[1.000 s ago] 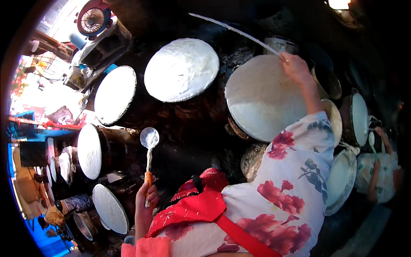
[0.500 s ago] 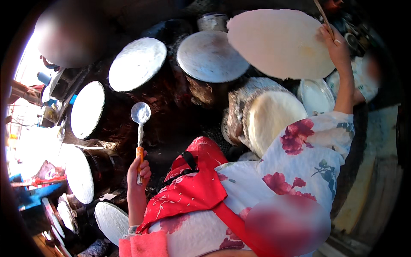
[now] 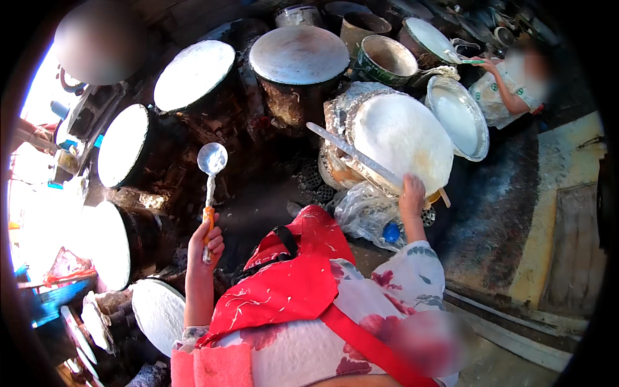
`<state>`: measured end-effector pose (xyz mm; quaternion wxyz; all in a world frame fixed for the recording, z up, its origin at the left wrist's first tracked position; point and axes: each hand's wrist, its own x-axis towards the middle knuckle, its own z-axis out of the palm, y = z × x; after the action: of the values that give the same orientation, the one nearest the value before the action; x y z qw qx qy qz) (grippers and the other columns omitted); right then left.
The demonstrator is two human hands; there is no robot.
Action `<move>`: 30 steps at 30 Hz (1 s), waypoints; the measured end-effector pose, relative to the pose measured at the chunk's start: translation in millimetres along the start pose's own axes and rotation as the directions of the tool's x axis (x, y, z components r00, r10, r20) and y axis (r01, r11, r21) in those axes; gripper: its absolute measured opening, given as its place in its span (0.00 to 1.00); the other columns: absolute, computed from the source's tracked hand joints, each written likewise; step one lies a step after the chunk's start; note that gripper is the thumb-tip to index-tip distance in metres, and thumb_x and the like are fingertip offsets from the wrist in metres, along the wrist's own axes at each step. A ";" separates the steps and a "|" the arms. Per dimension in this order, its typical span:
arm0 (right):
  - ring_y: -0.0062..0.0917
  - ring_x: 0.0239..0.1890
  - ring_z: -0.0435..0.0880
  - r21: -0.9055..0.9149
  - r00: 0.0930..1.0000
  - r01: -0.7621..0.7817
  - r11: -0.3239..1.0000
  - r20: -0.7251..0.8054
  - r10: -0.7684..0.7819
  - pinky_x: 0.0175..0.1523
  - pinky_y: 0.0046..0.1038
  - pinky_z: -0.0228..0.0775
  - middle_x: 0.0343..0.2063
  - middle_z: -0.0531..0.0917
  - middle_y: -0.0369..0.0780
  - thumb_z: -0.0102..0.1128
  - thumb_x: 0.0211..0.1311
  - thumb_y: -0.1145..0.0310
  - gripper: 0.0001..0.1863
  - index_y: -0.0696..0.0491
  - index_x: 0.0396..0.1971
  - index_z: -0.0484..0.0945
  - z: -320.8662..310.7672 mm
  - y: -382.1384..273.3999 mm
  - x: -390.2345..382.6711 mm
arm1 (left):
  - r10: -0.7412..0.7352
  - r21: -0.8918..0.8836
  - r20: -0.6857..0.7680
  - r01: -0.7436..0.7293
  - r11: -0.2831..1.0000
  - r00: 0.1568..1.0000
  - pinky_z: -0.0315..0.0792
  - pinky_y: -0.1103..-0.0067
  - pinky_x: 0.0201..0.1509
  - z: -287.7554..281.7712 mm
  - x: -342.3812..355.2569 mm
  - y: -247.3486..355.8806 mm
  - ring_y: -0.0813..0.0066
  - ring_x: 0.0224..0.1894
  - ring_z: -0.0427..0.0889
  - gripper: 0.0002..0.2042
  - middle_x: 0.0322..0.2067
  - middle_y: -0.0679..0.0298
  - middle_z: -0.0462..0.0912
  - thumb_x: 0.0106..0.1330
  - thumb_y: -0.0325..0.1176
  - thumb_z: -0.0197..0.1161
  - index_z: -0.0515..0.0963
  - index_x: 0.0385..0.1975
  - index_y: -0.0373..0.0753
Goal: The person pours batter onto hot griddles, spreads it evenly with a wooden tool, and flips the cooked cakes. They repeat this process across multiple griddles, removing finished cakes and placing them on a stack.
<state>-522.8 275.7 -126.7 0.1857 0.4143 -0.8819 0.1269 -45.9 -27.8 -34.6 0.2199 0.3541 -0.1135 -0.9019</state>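
My left hand (image 3: 206, 240) is closed round the orange handle of a ladle (image 3: 213, 158), held upright; its round bowl and neck are coated in white batter. My right hand (image 3: 412, 195) is closed on a long, thin flat stick (image 3: 353, 151), which slants up and left along the near edge of a round pale sheet (image 3: 403, 137). A short light end shows past the hand. The sheet lies on a round support with a rough, crusted covering. Just below this hand is a crumpled clear plastic bag (image 3: 367, 216) with a blue cap-like thing (image 3: 391, 232).
Round griddles with white tops (image 3: 195, 75) curve from far left to near left; a greyer one (image 3: 299, 55) stands ahead. A white basin (image 3: 458, 119) is beside the sheet, with green-rimmed and other tubs (image 3: 387, 60) behind. Another person (image 3: 503, 97) holds a green-handled tool at far right.
My right hand has come down and nearer from the far right. The large round sheet that hung by its stick now appears laid on the round support. The ladle has barely moved.
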 end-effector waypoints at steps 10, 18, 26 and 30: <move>0.42 0.57 0.68 0.142 0.982 -0.015 0.990 0.190 -0.013 0.62 0.40 0.58 0.52 0.75 0.46 0.53 0.57 0.72 0.20 0.57 0.51 0.71 53.5 -22.5 15.6 | 0.062 -0.057 -0.013 -0.062 0.996 0.998 0.57 0.86 0.15 0.4 -11.2 -16.4 0.86 0.13 0.60 0.16 0.19 0.71 0.62 0.71 0.38 0.47 0.66 0.53 0.37; 0.44 0.43 0.79 0.153 0.839 -0.195 0.969 0.538 0.084 0.45 0.42 0.71 0.42 0.79 0.53 0.52 0.61 0.67 0.12 0.59 0.41 0.75 1.5 -137.1 66.9 | 0.296 -0.233 -0.026 -0.293 0.927 0.955 0.58 0.86 0.17 0.0 -35.4 -42.1 0.85 0.15 0.61 0.20 0.22 0.70 0.64 0.70 0.37 0.50 0.61 0.59 0.40; 0.50 0.41 0.79 0.589 0.238 0.221 0.777 0.740 -0.629 0.46 0.46 0.70 0.35 0.81 0.52 0.42 0.65 0.49 0.23 0.52 0.35 0.80 97.8 -321.9 82.4 | 0.620 -0.275 -0.307 -0.691 0.669 0.722 0.60 0.87 0.18 -2.3 -113.0 -88.8 0.86 0.15 0.61 0.24 0.24 0.69 0.63 0.68 0.35 0.54 0.57 0.62 0.43; 0.47 0.42 0.79 0.659 -0.084 0.518 0.546 0.674 -0.734 0.46 0.43 0.70 0.35 0.81 0.51 0.44 0.63 0.48 0.23 0.52 0.34 0.80 133.7 -339.1 83.9 | 0.688 -0.165 -0.586 -0.894 0.417 0.428 0.58 0.88 0.15 22.1 -164.0 -168.2 0.88 0.12 0.59 0.20 0.21 0.71 0.62 0.69 0.39 0.53 0.62 0.58 0.43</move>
<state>-338.2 -43.9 -186.8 -0.3576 0.7792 -0.4913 -0.1537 -7.3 199.2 17.3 0.7255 0.3800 -0.0052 -0.5737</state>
